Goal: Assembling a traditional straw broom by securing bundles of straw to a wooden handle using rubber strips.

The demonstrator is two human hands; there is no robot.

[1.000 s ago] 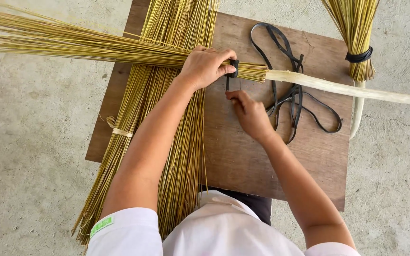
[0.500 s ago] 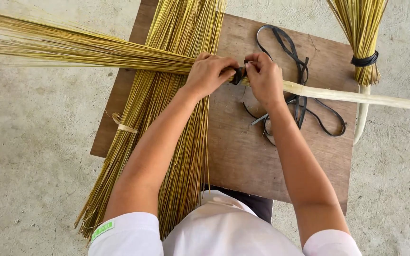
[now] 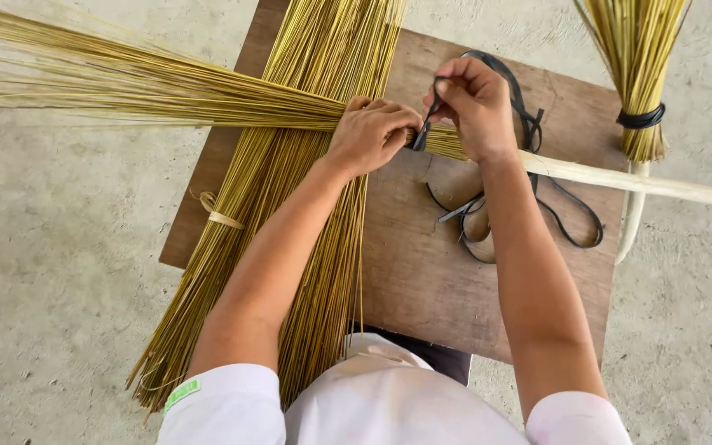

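Head view: both hands work a black band at the neck of a straw broom lying across the desk.

The broom (image 3: 166, 86) runs left to right, its long axis nearly level, bristles fanning out to the left past the desk (image 3: 422, 280) edge, pale stick handle (image 3: 644, 183) pointing right and dipping slightly. Yellow-green straws, tight at the neck, loose and feathery at the far end. Left hand (image 3: 370, 134) has its fingers closed around the bundle's neck. Right hand (image 3: 475, 103) sits just beside it, fingers pinched on the black band (image 3: 419, 136), pulling it up from the neck. Under the broom, a loose sheaf of straws (image 3: 290, 214) runs top to bottom. More black bands (image 3: 537, 198) lie on the wood near the right forearm. A finished broom (image 3: 632, 74) stands at the top right.
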